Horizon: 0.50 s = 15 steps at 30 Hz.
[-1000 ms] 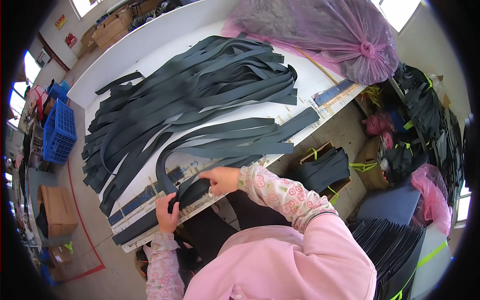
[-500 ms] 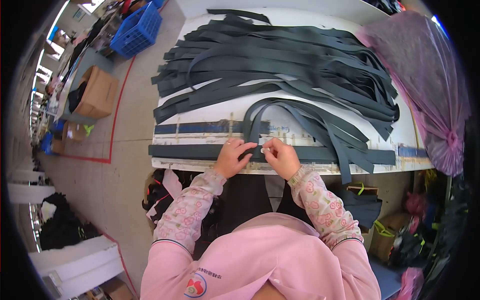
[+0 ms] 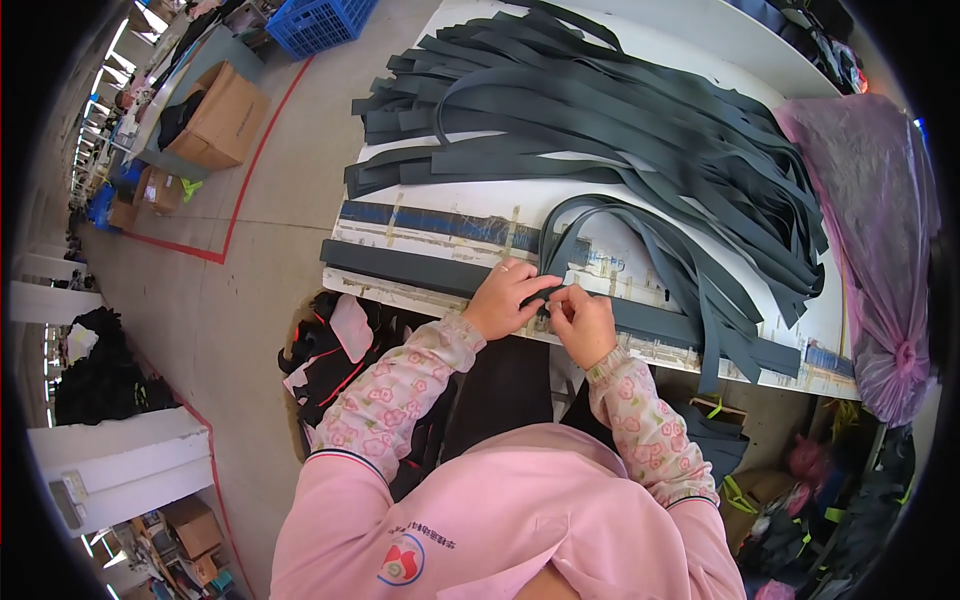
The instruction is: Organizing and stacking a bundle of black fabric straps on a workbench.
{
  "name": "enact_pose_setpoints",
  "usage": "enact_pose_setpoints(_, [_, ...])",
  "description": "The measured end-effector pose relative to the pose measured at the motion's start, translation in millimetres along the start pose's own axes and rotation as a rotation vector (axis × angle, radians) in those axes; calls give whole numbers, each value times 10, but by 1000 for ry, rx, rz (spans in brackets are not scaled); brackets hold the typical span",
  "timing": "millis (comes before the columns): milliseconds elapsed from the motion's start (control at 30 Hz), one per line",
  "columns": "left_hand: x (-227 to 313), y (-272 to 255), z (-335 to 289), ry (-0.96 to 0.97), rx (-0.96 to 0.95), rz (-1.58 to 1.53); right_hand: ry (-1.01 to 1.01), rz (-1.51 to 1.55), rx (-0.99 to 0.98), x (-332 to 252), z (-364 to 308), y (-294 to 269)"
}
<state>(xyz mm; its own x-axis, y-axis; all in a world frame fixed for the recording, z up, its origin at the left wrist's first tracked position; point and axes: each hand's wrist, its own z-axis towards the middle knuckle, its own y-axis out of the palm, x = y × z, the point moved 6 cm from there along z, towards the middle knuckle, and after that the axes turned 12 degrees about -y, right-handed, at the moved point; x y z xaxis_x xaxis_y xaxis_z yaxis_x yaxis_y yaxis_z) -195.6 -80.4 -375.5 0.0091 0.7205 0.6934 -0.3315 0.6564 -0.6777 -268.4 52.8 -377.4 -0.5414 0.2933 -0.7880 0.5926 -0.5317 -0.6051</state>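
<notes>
My left hand (image 3: 505,299) is at the table's near edge, its thumb and fingers closed on a dark grey webbing strap (image 3: 548,286). Right beside it is my right hand (image 3: 584,322), fingertips pinched together against the same spot; a small pale bit shows there, too small to name. Under both hands a long flat strap (image 3: 410,268) lies along the front edge. Several looped straps (image 3: 640,228) curve up from the hands and fall to the right. Behind them spreads a large pile of similar straps (image 3: 600,110).
The white table (image 3: 490,190) has worn tape markings along its front. A pink translucent plastic bag (image 3: 860,200) hangs at its right end. On the floor at left are a cardboard box (image 3: 222,115) and a blue crate (image 3: 315,25). Dark fabric (image 3: 340,350) lies below the table.
My view has turned, so the table now slants down to the right. My left fingers have closed on the strap, and its gripped part looks bunched. Both hands remain close together.
</notes>
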Motion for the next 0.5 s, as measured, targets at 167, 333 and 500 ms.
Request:
enact_pose_setpoints(167, [17, 3, -5, 17, 33, 9, -86, -182, 55, -68, -16, -2])
enact_pose_setpoints(333, [12, 38, 5, -4, -31, 27, 65, 123, 76, 224, -174, -311])
enact_pose_setpoints(500, [48, 33, 1, 4, -58, 29, 272, 252, 242, 885, -609, -1238])
